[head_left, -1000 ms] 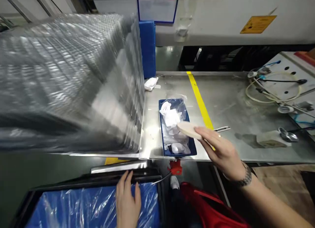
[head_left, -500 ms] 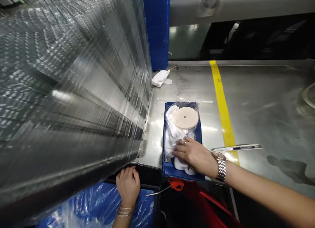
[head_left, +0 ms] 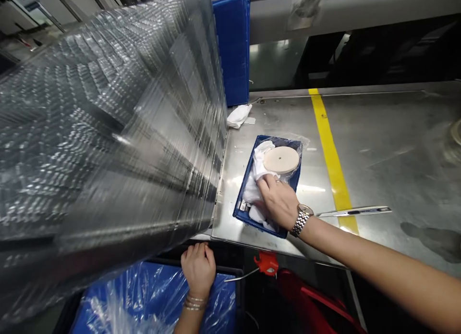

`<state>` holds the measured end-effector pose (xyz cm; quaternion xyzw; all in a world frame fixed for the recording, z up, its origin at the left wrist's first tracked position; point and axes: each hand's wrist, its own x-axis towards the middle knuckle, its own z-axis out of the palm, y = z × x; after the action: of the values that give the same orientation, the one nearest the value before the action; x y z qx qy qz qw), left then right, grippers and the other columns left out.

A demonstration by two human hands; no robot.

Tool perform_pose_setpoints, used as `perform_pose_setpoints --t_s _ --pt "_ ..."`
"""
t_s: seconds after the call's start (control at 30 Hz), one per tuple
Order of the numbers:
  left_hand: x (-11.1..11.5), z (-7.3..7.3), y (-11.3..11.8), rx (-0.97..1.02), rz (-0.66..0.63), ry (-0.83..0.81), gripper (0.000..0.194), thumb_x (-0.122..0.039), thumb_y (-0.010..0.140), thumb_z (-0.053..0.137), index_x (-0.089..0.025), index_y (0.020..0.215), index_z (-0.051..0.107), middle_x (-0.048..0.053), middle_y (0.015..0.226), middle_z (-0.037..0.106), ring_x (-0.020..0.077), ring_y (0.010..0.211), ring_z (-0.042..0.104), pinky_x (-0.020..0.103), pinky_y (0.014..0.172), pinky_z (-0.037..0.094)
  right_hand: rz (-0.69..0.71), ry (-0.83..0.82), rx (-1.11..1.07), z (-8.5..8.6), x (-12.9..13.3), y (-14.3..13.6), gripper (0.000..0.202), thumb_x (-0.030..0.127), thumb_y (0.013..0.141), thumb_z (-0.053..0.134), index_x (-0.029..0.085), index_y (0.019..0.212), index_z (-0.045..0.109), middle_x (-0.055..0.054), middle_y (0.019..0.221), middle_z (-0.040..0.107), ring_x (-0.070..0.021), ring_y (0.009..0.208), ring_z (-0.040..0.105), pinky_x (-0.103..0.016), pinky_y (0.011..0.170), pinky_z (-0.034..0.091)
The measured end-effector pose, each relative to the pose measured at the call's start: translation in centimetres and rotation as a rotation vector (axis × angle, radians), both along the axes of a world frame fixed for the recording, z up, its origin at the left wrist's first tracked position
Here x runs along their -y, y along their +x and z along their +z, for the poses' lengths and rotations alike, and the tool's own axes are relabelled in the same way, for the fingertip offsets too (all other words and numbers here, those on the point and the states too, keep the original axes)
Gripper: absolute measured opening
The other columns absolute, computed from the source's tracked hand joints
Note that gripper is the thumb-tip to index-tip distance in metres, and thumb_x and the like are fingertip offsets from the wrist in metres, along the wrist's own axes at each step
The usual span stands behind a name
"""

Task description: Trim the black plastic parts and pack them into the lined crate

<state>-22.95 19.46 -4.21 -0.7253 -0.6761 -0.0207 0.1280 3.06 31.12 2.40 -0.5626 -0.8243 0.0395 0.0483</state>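
Note:
A small blue box sits at a slant near the front edge of the metal table. It contains white cloth, perhaps gloves, and a flat beige disc with a small centre hole, beside clear plastic film. My right hand reaches into the box, fingers closed on the white cloth; the fingertips are partly hidden. A silver watch is on that wrist. My left hand is curled by the table's front edge, left of the box. What it holds, if anything, is hidden.
A tall stack of clear plastic trays fills the left side. Right of the box a utility knife lies across yellow tape. White cloth lies farther back. Below are a plastic-covered blue surface and a red item.
The blue box has slid away from the table's front edge and turned clockwise, my right hand moving with it. My left hand appears slightly farther right, as the whole view has shifted.

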Motion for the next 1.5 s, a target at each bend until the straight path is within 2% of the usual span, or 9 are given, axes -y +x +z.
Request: perform_pose_setpoints --t_s 0.17,0.37,0.47,0.57,0.73,0.9,1.07,1.27,1.5 --pt "0.3 1.4 0.0 0.289 -0.101 0.159 0.024 -0.016 0.094 0.045 -0.018 0.082 0.065 0.002 0.071 0.070 0.0188 0.068 0.067 0.032 0.062 0.051 -0.092 -0.047 0.042 -0.4 -0.1 0.8 0.015 0.025 0.092 0.060 0.013 0.101 0.060 -0.008 0.101 0.061 -0.0181 0.086 0.058 -0.034 0.076 0.046" --pt "-1.7 8.5 5.5 0.677 -0.648 0.218 0.022 -0.001 0.086 0.054 -0.013 0.104 0.061 0.009 0.103 0.069 0.0183 0.109 0.062 0.035 0.099 0.052 -0.107 -0.166 -0.042 0.2 -1.4 3.0 0.015 0.028 0.095 0.058 0.014 0.097 0.061 -0.001 0.089 0.062 -0.0131 0.074 0.059 -0.030 0.070 0.051" --pt "-5.3 9.9 8.9 0.671 -0.819 0.135 0.018 -0.003 0.088 0.053 -0.010 0.103 0.062 0.009 0.099 0.070 0.0185 0.099 0.065 0.033 0.094 0.055 -0.153 -0.198 -0.130 0.2 -1.7 3.6 0.015 0.029 0.095 0.058 0.015 0.098 0.061 0.000 0.087 0.063 -0.0133 0.074 0.060 -0.032 0.072 0.052" --pt "-8.8 9.2 11.5 0.450 -0.730 -0.056 0.014 -0.003 0.087 0.054 -0.010 0.091 0.065 0.009 0.092 0.072 0.0207 0.084 0.067 0.033 0.078 0.060 -0.179 -0.212 -0.243 0.1 -2.0 3.9 0.015 0.030 0.095 0.058 0.015 0.097 0.062 0.000 0.086 0.063 -0.0135 0.075 0.061 -0.032 0.074 0.052" --pt "-11.0 8.5 15.0 0.079 -0.478 -0.426 0.010 -0.006 0.084 0.061 -0.007 0.090 0.067 0.013 0.094 0.071 0.0266 0.092 0.067 0.038 0.083 0.058 -0.214 -0.262 -0.443 -0.1 -2.9 4.4 0.016 0.030 0.094 0.061 0.015 0.091 0.062 0.001 0.082 0.063 -0.0130 0.074 0.061 -0.032 0.073 0.052" --pt "-11.0 8.3 17.3 -0.095 -0.419 -0.425 0.048 -0.018 0.084 0.065 0.010 0.122 0.056 0.031 0.119 0.061 0.0370 0.111 0.060 0.045 0.093 0.052 -0.267 -0.321 -0.650 -0.1 -3.9 5.0 0.019 0.032 0.093 0.062 0.015 0.085 0.061 0.002 0.078 0.061 -0.0116 0.070 0.059 -0.029 0.069 0.051" --pt "-11.8 7.7 18.0 -0.232 -0.449 -0.471 0.042 -0.003 0.086 0.047 0.013 0.124 0.055 0.036 0.121 0.059 0.0396 0.114 0.060 0.048 0.094 0.051 -0.312 -0.375 -0.793 -0.2 -4.2 5.1 0.019 0.030 0.092 0.064 0.014 0.083 0.061 0.002 0.077 0.061 -0.0111 0.069 0.060 -0.028 0.067 0.052" --pt "-12.6 7.3 18.9 -0.207 -0.447 -0.471 0.033 0.004 0.081 0.043 -0.002 0.099 0.070 0.025 0.091 0.070 0.0318 0.091 0.069 0.036 0.070 0.056 -0.333 -0.394 -0.897 -0.7 -4.3 5.1 0.019 0.030 0.092 0.064 0.014 0.082 0.060 0.002 0.077 0.062 -0.0105 0.068 0.060 -0.027 0.065 0.053" --pt "-11.8 10.1 15.6 -0.136 -0.415 -0.484 0.039 0.006 0.081 0.038 -0.005 0.105 0.067 0.017 0.097 0.073 0.0255 0.090 0.071 0.036 0.080 0.059 -0.332 -0.369 -0.939 -1.4 -4.5 5.0 0.020 0.031 0.094 0.062 0.014 0.084 0.060 0.002 0.077 0.062 -0.0104 0.067 0.060 -0.026 0.064 0.053"
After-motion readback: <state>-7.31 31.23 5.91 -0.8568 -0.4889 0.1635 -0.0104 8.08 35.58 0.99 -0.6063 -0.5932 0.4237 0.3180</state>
